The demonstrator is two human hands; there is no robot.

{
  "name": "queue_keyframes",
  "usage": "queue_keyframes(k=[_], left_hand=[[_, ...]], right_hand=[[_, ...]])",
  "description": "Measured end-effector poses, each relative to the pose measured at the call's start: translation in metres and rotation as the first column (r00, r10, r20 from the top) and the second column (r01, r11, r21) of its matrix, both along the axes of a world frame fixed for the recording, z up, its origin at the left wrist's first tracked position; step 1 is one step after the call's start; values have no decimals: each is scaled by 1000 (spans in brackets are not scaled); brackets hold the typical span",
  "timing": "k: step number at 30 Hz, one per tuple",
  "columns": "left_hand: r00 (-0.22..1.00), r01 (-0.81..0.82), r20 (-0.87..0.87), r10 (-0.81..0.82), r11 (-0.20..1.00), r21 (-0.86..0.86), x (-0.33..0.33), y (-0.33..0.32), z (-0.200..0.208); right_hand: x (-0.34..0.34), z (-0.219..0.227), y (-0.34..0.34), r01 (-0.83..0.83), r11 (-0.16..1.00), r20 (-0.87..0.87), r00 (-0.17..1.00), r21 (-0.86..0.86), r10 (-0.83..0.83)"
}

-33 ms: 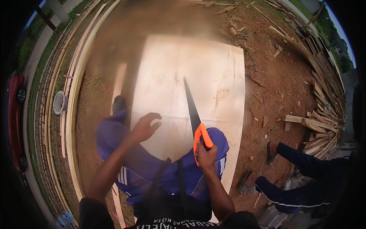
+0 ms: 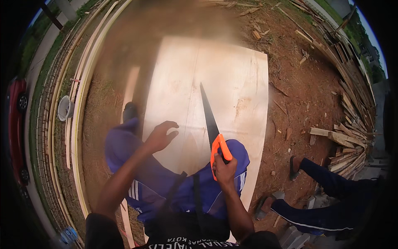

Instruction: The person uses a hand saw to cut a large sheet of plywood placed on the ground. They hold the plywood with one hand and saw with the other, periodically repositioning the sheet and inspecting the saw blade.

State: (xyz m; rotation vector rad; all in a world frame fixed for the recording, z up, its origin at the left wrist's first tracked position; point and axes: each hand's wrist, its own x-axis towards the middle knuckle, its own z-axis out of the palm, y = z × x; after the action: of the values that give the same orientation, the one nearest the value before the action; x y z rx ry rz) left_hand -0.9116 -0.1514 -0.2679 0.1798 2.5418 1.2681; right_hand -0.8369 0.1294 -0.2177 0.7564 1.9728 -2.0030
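My right hand (image 2: 225,167) is wrapped round the orange handle of a handsaw (image 2: 212,120). Its dark blade points away from me, slanting a little left, over a large pale plywood sheet (image 2: 232,79). A thin line runs lengthwise along the sheet, left of the blade's tip. My left hand (image 2: 163,136) hovers above the near left part of the plywood, fingers and thumb apart, holding nothing. Whether the blade touches the wood I cannot tell. My knees, in blue trousers, are at the sheet's near end.
Long timber strips (image 2: 85,103) and a white bucket (image 2: 65,108) lie left. Scrap wood (image 2: 348,141) is piled right. A co-worker's legs (image 2: 319,207) reach in at the lower right. A red car (image 2: 18,128) stands far left. Haze blurs the upper left.
The co-worker's nearer foot has shifted slightly left. My left hand has moved very slightly right and up; the saw stays almost where it was.
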Motion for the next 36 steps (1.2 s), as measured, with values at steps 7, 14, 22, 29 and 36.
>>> queue_keyframes(k=[7, 14, 22, 29, 36], left_hand=[[989, -33, 148, 21, 996, 84, -35, 11, -8], [994, 5, 106, -1, 999, -44, -87, -19, -20], [982, -76, 151, 110, 975, -211, -159, -61, -90], [802, -579, -27, 597, 764, -286, -135, -113, -225], [693, -543, 381, 612, 791, -283, -126, -120, -240]], right_hand=[[-25, 0, -30, -7, 1000, 27, 1000, -26, 8], [-37, -15, -56, -5, 994, 22, 1000, 112, 3], [-35, -9, -76, 114, 991, 78, 990, 69, -119], [-47, 3, -117, 31, 994, 95, 995, 106, -42], [-68, 11, -129, 79, 976, 140, 984, 201, -108]])
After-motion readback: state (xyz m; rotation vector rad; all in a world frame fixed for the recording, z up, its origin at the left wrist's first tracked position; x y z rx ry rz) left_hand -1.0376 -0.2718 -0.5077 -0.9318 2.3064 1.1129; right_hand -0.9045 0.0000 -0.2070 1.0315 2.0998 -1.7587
